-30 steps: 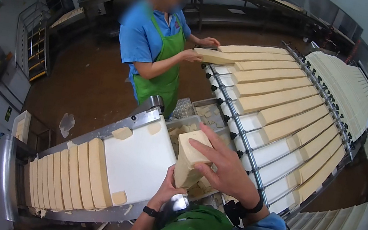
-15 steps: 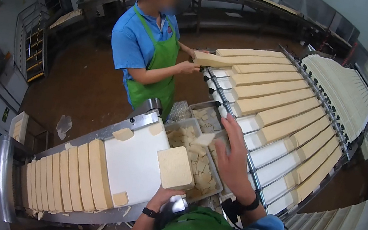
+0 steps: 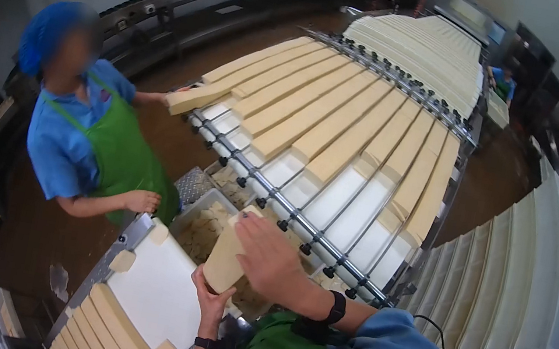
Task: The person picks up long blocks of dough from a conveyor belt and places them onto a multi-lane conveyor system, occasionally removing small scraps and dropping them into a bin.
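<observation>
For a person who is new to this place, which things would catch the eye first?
Most striking is the fan of long pale bars on the white conveyor ahead. Nearer, the left hand grips a pale block above offcuts, the right hand laid against it. At left stands a co-worker in a blue hairnet and green apron.

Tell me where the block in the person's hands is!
Just below the middle of the head view, the block is between the left hand and the right hand, by the scrap bin.
</observation>
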### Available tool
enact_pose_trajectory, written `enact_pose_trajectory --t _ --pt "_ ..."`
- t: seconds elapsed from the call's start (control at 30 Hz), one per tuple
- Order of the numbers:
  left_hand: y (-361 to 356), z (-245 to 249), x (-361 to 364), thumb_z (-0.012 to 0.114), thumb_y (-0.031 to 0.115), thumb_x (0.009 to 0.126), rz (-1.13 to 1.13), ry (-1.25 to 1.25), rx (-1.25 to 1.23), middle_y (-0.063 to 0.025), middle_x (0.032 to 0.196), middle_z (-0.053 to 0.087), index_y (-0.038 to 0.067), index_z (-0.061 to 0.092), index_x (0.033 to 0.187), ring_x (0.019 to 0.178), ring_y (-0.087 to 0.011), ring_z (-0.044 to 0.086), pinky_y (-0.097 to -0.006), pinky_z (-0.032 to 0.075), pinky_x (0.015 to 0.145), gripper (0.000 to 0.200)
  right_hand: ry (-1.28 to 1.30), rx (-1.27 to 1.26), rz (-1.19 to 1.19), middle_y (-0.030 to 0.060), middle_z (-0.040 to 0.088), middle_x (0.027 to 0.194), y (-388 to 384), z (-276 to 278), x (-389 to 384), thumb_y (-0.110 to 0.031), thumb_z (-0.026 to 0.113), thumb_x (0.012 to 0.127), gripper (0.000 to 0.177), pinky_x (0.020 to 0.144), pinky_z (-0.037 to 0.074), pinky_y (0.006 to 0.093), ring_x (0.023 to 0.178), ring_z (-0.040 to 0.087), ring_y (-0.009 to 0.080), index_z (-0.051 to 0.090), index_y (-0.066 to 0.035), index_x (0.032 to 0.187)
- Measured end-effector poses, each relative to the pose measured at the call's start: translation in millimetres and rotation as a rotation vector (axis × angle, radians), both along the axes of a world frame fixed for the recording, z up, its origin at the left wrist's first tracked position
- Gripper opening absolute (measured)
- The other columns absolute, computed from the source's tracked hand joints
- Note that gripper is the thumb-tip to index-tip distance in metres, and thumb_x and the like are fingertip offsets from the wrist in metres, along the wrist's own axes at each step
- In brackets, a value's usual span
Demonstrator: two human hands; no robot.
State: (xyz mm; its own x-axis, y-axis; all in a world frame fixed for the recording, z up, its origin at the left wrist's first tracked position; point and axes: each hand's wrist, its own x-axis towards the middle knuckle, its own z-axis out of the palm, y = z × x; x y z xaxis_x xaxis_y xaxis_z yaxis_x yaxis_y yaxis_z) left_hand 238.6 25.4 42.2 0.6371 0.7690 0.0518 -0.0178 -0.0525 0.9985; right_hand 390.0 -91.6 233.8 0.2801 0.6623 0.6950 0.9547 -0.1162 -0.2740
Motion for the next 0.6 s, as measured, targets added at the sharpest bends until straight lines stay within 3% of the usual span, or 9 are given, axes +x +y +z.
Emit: enact_pose_trajectory --t 0.13,0.27,0.33,0.43,0.6 --pt "-15 16 56 0.083 0.008 0.062 0.049 0.199 0.456 -0.0152 0.127 0.039 0.007 0.046 0.131 0.120 -0.0349 0.046 -0.0429 0.040 0.103 0.078 0.205 0.330 -0.185 0.0188 0.066 0.117 -34 -43 71 -0.002 0.068 0.078 0.043 0.094 0.051 0.0416 0.109 0.064 0.0351 0.062 0.002 0.120" --pt "-50 56 119 0.086 0.016 0.063 0.050 0.347 0.535 -0.0179 0.127 0.039 0.015 0.048 0.133 0.118 -0.0404 0.046 -0.0492 0.042 0.097 0.079 0.508 0.528 -0.337 0.0145 0.069 0.108 -60 -87 160 -0.005 0.065 0.087 0.026 0.091 0.050 0.0339 0.104 0.066 0.0255 0.065 0.001 0.113" --pt "-69 78 148 0.087 0.017 0.063 0.022 0.476 0.576 -0.0183 0.125 0.040 0.013 0.048 0.132 0.116 -0.0400 0.046 -0.0474 0.042 0.096 0.079 0.697 0.594 -0.370 0.0123 0.070 0.105 -69 -114 201 -0.008 0.063 0.091 0.022 0.091 0.049 0.0311 0.102 0.065 0.0209 0.066 0.002 0.110" --pt "-83 93 182 0.086 0.023 0.069 -0.109 0.641 0.603 -0.0199 0.129 0.039 0.015 0.044 0.139 0.113 -0.0465 0.046 -0.0516 0.044 0.090 0.082 0.776 0.542 -0.458 0.0090 0.070 0.101 -82 -150 255 -0.012 0.060 0.095 0.021 0.090 0.047 0.0282 0.100 0.063 0.0161 0.066 0.002 0.108" --pt "-90 105 217 0.079 0.031 0.078 -0.320 0.791 0.631 -0.0224 0.128 0.040 0.011 0.040 0.144 0.107 -0.0483 0.049 -0.0533 0.045 0.088 0.080 0.620 0.044 -0.538 0.0209 0.069 0.096 -97 -190 310 -0.021 0.062 0.092 0.025 0.083 0.053 0.0408 0.093 0.068 0.0328 0.066 0.002 0.101"
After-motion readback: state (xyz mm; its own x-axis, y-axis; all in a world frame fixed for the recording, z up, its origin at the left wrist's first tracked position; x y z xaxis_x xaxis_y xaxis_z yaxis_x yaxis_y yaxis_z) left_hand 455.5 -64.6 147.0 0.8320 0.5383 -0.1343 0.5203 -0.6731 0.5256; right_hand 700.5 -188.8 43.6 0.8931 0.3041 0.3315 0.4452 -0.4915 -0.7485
